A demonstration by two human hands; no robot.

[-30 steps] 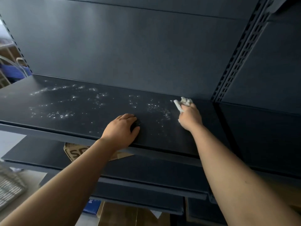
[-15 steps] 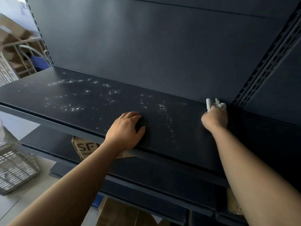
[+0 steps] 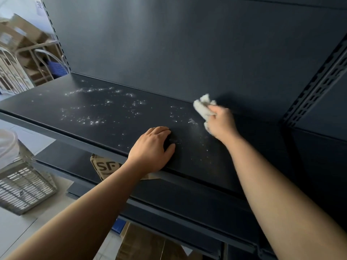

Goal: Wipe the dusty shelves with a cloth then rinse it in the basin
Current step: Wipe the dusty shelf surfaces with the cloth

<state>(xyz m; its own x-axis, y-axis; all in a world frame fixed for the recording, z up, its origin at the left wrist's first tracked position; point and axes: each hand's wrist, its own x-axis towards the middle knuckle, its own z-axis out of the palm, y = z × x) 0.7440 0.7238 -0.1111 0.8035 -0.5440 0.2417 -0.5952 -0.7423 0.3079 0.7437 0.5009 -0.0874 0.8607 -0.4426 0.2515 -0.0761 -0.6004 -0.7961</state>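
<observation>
1. We hold the white cloth [image 3: 203, 109] bunched in our right hand [image 3: 221, 123], fingers curled tight round it, at the back of the dark shelf [image 3: 47, 107], toward its right end.
2. Our left hand [image 3: 152, 149] rests palm down near the shelf's front edge, fingers relaxed, holding nothing.
3. White dust specks [image 3: 97, 106] lie scattered over the shelf's left and middle.
4. A cardboard box [image 3: 105, 167] sits below the shelf.

Printed letters "SF" on cardboard box [image 3: 105, 167] under the top shelf [image 3: 78, 117]
</observation>
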